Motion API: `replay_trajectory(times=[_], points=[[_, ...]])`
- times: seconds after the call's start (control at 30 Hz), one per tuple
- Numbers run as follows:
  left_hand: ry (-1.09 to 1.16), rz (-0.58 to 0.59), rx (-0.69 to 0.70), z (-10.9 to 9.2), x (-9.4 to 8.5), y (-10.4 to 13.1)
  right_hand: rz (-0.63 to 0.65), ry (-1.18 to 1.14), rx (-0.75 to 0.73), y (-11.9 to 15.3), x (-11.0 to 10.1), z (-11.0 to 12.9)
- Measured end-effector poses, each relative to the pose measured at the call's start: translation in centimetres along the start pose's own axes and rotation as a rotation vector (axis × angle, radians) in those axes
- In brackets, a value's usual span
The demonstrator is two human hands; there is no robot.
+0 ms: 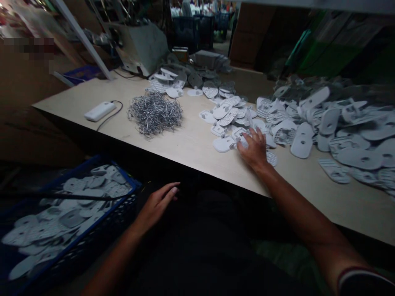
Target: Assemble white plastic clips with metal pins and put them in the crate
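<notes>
My right hand (254, 149) reaches over the table with fingers apart, touching a small heap of flat white rounded pieces (226, 112), many with a hole. No piece is clearly gripped, and its fingertips partly cover the pieces beneath. Below the table's front edge, my left hand (159, 203) hangs over my lap, fingers loosely stretched and holding nothing. Left of the white heap lies a tangled pile of thin silvery wire-like pieces (156, 114).
A larger heap of white pieces (359, 154) covers the table's right side. A white box-shaped device (99, 111) with a cable lies at left. A blue crate (89, 230) full of white pieces stands lower left. A pale machine (142, 45) stands behind the table (191, 152).
</notes>
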State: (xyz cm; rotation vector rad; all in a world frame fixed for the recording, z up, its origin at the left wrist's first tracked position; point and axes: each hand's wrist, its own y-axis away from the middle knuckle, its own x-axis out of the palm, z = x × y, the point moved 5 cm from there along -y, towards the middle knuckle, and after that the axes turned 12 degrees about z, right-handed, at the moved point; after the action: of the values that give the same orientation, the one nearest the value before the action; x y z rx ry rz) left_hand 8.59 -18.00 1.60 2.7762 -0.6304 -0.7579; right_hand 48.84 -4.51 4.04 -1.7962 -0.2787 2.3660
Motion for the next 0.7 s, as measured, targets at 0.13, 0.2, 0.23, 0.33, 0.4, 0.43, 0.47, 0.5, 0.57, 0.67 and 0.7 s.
replay_trajectory(times=[0.13, 0.2, 0.23, 0.33, 0.4, 0.43, 0.47, 0.5, 0.57, 0.67, 0.7], points=[[0.016, 0.056, 0.010, -1.2, 0.8, -0.3, 0.134, -0.104, -0.105, -0.8, 2.7, 3.4], [0.027, 0.095, 0.017, -1.8, 1.5, -0.6, 0.128, -0.127, -0.114, -0.9, 3.7, 4.5], [0.038, 0.114, 0.025, -2.1, 1.9, -0.9, 0.121, -0.139, -0.114, -1.0, 4.0, 5.0], [0.074, 0.156, 0.054, -2.6, 3.1, -1.8, 0.100, -0.194, -0.121, -1.2, 4.7, 5.9], [0.103, 0.175, 0.071, -2.7, 4.0, -2.7, 0.057, -0.315, -0.158, -1.5, 4.9, 6.3], [0.121, 0.184, 0.078, -2.7, 4.4, -3.2, 0.026, -0.396, -0.179, -1.6, 4.9, 6.4], [0.145, 0.195, 0.084, -2.8, 4.8, -3.7, -0.005, -0.474, -0.195, -1.8, 4.9, 6.3], [0.173, 0.208, 0.088, -2.9, 5.2, -4.2, -0.031, -0.534, -0.203, -2.1, 4.9, 6.2], [0.232, 0.235, 0.086, -3.1, 6.0, -5.1, -0.063, -0.582, -0.189, -2.6, 4.8, 5.6], [0.319, 0.269, 0.087, -3.7, 6.9, -5.8, -0.143, -0.627, -0.128, -3.1, 4.1, 4.2], [0.348, 0.275, 0.093, -4.0, 7.1, -6.0, -0.186, -0.668, -0.109, -3.1, 3.6, 3.7]])
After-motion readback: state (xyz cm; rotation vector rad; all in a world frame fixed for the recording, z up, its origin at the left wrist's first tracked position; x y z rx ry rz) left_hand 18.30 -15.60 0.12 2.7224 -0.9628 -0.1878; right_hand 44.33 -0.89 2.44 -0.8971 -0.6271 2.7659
